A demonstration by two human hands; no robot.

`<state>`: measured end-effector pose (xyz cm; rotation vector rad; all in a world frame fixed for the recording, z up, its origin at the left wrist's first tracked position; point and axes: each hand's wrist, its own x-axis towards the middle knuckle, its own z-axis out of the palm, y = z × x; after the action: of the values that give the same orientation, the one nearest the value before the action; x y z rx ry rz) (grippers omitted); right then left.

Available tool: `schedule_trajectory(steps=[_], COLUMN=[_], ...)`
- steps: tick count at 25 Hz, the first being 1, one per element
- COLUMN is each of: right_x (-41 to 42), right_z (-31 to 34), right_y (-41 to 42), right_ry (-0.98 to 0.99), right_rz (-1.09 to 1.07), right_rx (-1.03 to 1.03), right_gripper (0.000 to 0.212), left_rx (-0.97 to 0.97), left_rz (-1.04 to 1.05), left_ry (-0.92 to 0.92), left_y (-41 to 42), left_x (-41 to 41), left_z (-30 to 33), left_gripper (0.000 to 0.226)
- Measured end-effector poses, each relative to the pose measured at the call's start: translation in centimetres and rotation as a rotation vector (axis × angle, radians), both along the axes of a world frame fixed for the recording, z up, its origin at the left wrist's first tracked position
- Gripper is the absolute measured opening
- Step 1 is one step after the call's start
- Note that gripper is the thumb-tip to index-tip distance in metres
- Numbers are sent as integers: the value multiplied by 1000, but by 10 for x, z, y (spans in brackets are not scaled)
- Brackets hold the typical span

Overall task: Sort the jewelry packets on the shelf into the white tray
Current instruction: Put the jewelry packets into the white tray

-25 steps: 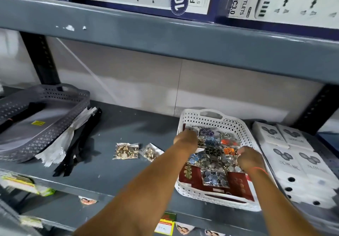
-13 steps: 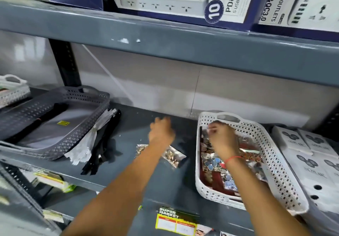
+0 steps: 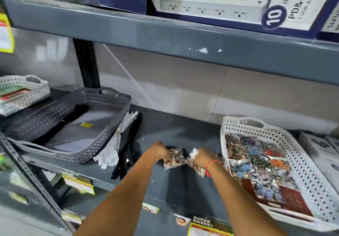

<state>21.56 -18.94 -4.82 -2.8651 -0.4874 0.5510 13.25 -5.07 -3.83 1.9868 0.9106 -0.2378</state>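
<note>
Two clear jewelry packets with gold pieces lie on the grey shelf (image 3: 176,133), left of the white tray (image 3: 300,155). My left hand (image 3: 158,150) grips the left packet (image 3: 174,159) at its left edge. My right hand (image 3: 206,157) closes on the right packet (image 3: 197,167), which sticks out above and below the fist. The white tray sits at the right and holds several packets of blue, orange and mixed jewelry over dark red cards.
A grey perforated tray (image 3: 108,118) stands at the left with white and black zippers (image 3: 117,144) beside it. A second white basket (image 3: 23,92) is at far left. White boxes (image 3: 321,149) sit right of the white tray. An upper shelf beam (image 3: 165,32) overhangs.
Both hands left the white tray and moved left to the two packets on the shelf. Each hand has closed on one. The camera swung left.
</note>
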Motion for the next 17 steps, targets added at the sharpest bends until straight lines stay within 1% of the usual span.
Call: schedule_trajectory(steps=[1,2,3,5,7,9,10,13,15,17], right_x=[1,1,2,0,0,2,3,13,25,36], right_z=[0,2,4,14,34,63,77,107,110,109], right_y=[-2,-4,-5,-8,-18,-39,-55,-117,-164,-206], right_ry=[13,29,40,114,323,553,607,632,563,520], right_rz=[-3,-2,-2,-41,-142,-236,-256,-329,-431,-507], right_rx=[28,51,93,275,547,777,856,1001,1025,1020], right_gripper=[57,52,45,29,20,27,30,41,46,44], left_rx=[-96,-178,-259,-418,-490,-509,-514,-525,-516,-479], left_rz=[47,93,136,193,209,176,136,-3,-92,-168], left_ry=[-38,-67,-91,-137,-201,-271,-299,-345,-348,-309], left_y=[1,2,4,6,7,2,-5,-37,-67,-96], left_x=[-2,-5,-8,-12,-13,-9,-6,8,20,30], left_z=[1,5,8,14,24,38,46,70,80,81], left_gripper=[32,20,15,19,23,20,23,25,24,26])
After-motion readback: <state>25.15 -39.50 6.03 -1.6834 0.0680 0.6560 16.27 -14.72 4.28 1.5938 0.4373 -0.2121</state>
